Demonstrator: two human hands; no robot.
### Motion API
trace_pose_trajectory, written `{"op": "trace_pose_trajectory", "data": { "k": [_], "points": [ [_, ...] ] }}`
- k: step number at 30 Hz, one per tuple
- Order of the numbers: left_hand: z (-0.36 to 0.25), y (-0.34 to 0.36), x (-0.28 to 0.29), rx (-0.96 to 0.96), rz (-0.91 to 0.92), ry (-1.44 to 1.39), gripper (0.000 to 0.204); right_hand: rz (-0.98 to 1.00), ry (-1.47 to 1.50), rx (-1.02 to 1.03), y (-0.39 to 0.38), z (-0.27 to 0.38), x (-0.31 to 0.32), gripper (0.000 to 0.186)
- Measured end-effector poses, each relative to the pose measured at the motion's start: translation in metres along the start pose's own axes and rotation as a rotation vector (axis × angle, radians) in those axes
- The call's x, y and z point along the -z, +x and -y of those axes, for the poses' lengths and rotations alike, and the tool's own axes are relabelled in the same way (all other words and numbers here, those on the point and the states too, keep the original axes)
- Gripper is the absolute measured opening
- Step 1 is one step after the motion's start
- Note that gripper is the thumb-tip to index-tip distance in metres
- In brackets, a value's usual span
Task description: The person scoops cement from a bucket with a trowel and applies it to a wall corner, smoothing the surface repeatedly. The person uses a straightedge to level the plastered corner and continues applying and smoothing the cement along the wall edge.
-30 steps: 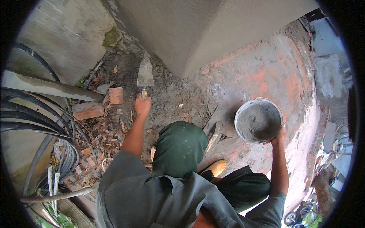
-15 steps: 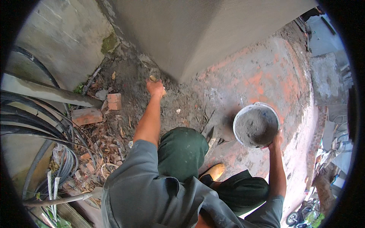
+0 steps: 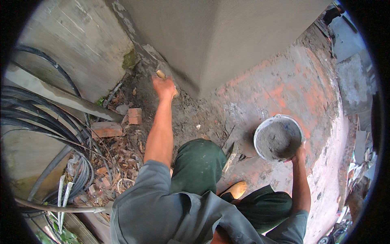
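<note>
My left hand (image 3: 164,87) is closed round the pale wooden handle (image 3: 161,74) of a trowel, low beside the foot of a freshly plastered grey wall (image 3: 178,36). The trowel's blade is mostly hidden by the hand and hard to make out. Out to the right, my right hand (image 3: 299,153) grips the near right rim of a round bucket (image 3: 260,151). Grey mortar (image 3: 276,140) lies inside it, hollowed toward the middle. The bucket is over the smeared floor; whether it touches the floor, I cannot tell.
Black cables (image 3: 36,118) coil at the left beside a pale pipe (image 3: 61,95). Bricks (image 3: 106,129) and broken rubble (image 3: 118,158) lie near the old wall (image 3: 77,40). The wall's corner (image 3: 199,95) juts toward me. A mortar-stained reddish floor (image 3: 280,89) spreads right.
My left hand with the trowel has moved farther away along the wall's foot, leaving the near corner. My right hand still holds the bucket. The whole view has shifted slightly.
</note>
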State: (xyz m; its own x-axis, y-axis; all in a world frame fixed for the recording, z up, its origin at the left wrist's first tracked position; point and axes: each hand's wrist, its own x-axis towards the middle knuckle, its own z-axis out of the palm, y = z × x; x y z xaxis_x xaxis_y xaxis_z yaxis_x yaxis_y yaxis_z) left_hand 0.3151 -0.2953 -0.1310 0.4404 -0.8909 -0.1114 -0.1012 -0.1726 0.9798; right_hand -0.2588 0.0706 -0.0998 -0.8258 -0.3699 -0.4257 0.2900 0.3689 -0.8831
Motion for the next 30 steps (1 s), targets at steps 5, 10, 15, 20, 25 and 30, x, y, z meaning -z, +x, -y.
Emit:
{"op": "trace_pose_trajectory", "data": {
  "k": [5,10,15,20,25,30],
  "points": [
    [-0.071,-0.003,0.01,-0.115,-0.039,0.032,0.043,0.057,0.061,-0.021,0.007,-0.001,0.002,0.056],
    [-0.133,-0.023,0.022,-0.218,-0.026,-0.16,0.035,0.068,0.079,-0.014,0.011,-0.004,0.003,0.057],
    [-0.155,-0.047,0.03,-0.191,0.103,-0.53,0.018,0.114,0.114,0.013,0.004,-0.005,0.005,0.058],
    [-0.093,-0.056,0.043,0.088,0.232,-0.693,0.016,0.017,0.057,-0.004,0.0,-0.003,0.004,0.059],
    [0.03,-0.076,0.039,0.338,0.235,-0.639,0.017,-0.022,0.086,-0.069,-0.006,0.002,0.001,0.055],
    [0.127,-0.09,0.018,0.529,0.228,-0.586,0.019,-0.038,0.052,-0.023,-0.013,0.0,0.001,0.054]
  ]
}}
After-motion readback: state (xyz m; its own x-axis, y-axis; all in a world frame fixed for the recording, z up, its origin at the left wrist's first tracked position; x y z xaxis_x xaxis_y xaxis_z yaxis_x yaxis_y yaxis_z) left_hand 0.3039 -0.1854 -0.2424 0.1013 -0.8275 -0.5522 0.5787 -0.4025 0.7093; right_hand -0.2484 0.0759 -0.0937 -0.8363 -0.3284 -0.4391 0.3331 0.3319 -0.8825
